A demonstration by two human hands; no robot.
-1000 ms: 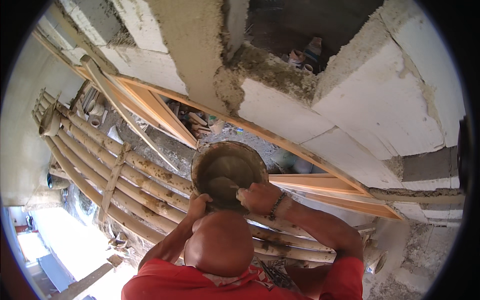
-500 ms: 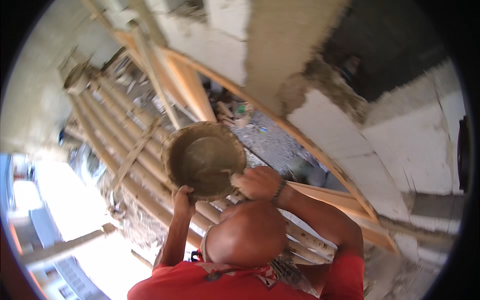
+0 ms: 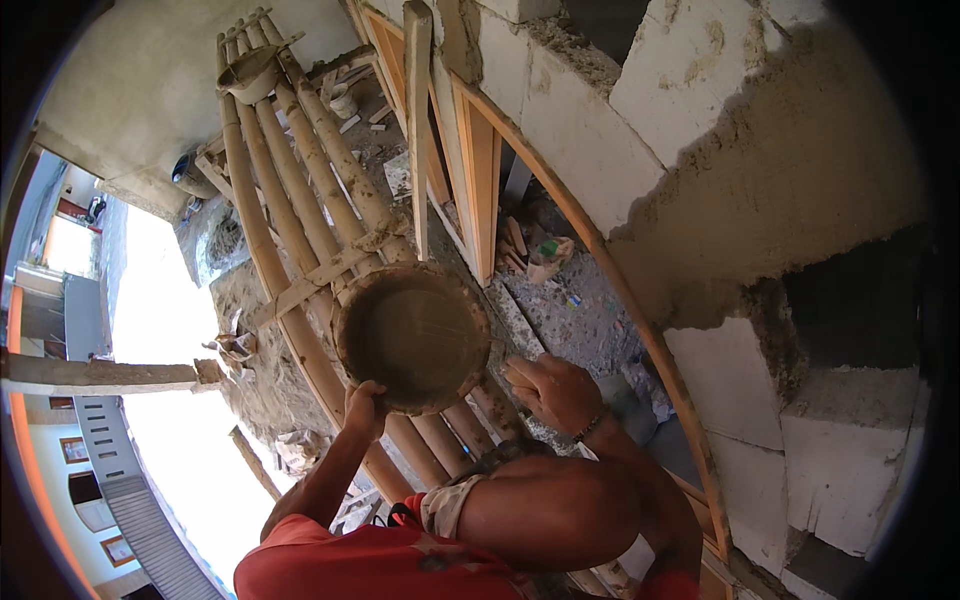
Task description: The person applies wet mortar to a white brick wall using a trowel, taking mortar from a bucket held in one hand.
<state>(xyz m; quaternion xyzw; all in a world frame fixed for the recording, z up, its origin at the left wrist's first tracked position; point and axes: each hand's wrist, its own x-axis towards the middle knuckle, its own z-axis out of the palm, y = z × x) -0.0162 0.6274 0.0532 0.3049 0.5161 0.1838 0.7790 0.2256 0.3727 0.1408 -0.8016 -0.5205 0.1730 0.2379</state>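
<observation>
My left hand (image 3: 366, 408) grips the near left rim of a round, mud-crusted bucket (image 3: 345, 345), thumb over the edge. Smooth wet grey-brown mortar (image 3: 415, 335) lies inside it. The bucket is above a platform of bamboo poles (image 3: 300, 215). To the right of the bucket, apart from its rim, my right hand (image 3: 565, 398) is closed around a small tool with a pale handle (image 3: 518, 374). The tool's working end is too thin and blurred to make out. A dark bracelet circles the right wrist.
Another bucket (image 3: 250, 76) stands at the platform's far end. A wooden frame (image 3: 610, 260) runs along the right, before a block wall (image 3: 770, 400) partly coated in wet plaster. An upright timber (image 3: 418, 130) rises beyond the bucket. Rubble and scraps lie on the floor below.
My right hand has moved from the bucket's near right rim out to the right, away from it. My left hand keeps its grip on the rim. The whole view has turned.
</observation>
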